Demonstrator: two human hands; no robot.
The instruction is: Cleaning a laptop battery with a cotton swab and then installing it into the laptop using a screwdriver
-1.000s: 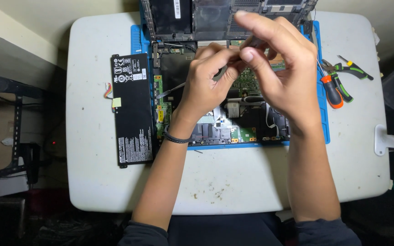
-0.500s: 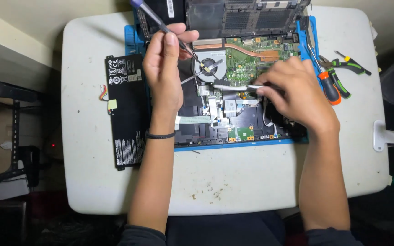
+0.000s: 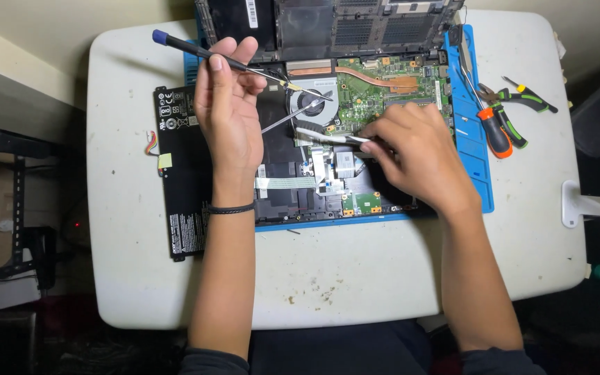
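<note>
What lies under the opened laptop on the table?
A blue mat lies under the opened laptop; its right side and front edge show. The white table carries both. The mat's middle is covered by the laptop and the right hand.

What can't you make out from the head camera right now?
- Head view: what the right hand pinches at the grey cable; its fingers cover the spot.
- Head view: the top of the laptop's back cover; cut off by the picture's upper edge.
- Head view: the screwdriver tip; too small to tell.
</note>
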